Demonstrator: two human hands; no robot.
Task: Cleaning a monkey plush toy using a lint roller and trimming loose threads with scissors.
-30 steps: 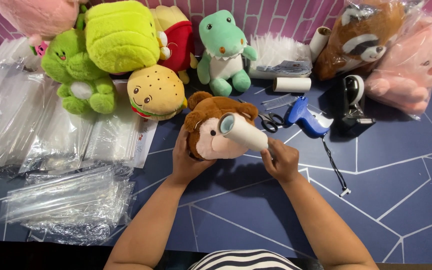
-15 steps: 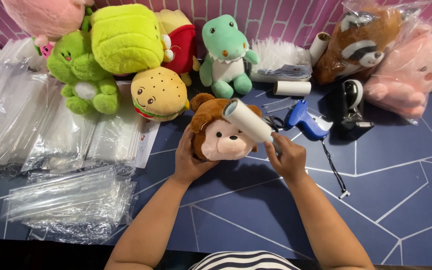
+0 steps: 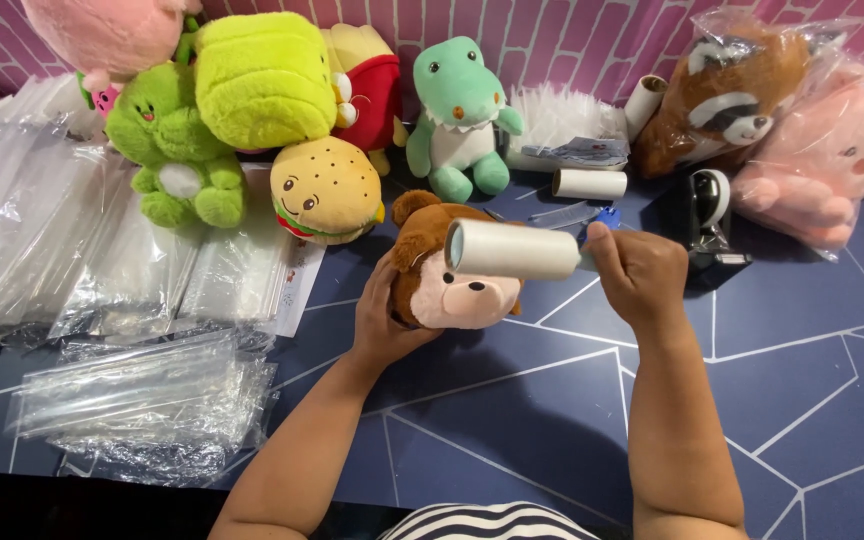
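L hand (image 3: pixel 384 325) is cupping the monkey plush (image 3: pixel 442 275) from its 8 o'clock side, fingers wrapped round the brown head & gripping it. R hand (image 3: pixel 642 275) is closed tight on the lint roller (image 3: pixel 512 250) handle, roller lying across the monkey's top, touching it, white end facing 9 o'clock.

The monkey is sitting near table (image 3: pixel 512 420) centre, just beside the burger plush (image 3: pixel 327 190) at its 10 o'clock.

Edges/room: open blue table is stretching from 3 to 6 o'clock of the hands, w/ nothing on it. At 9 o'clock, clear bags (image 3: pixel 142 400) are crowding the near-left edge, more stacks (image 3: pixel 22 230) running back to the wall. At 12 o'clock the wall side is packed. At 2 o'clock the tape dispenser (image 3: pixel 707 225) is standing near the R hand, not touching.

Counts: 1 monkey, 1 burger, 1 green dino (image 3: pixel 460 115), 1 green bear (image 3: pixel 172 150), 1 lime plush (image 3: pixel 262 75), 1 red/yellow plush (image 3: pixel 372 85), 1 pink plush (image 3: pixel 112 30) at top left, 2 bagged plushes at 2 o'clock: raccoon (image 3: pixel 727 90) & pink one (image 3: pixel 832 160). 2 spare paper rolls: one lying (image 3: pixel 589 183), one leaning (image 3: pixel 644 100) on the wall.
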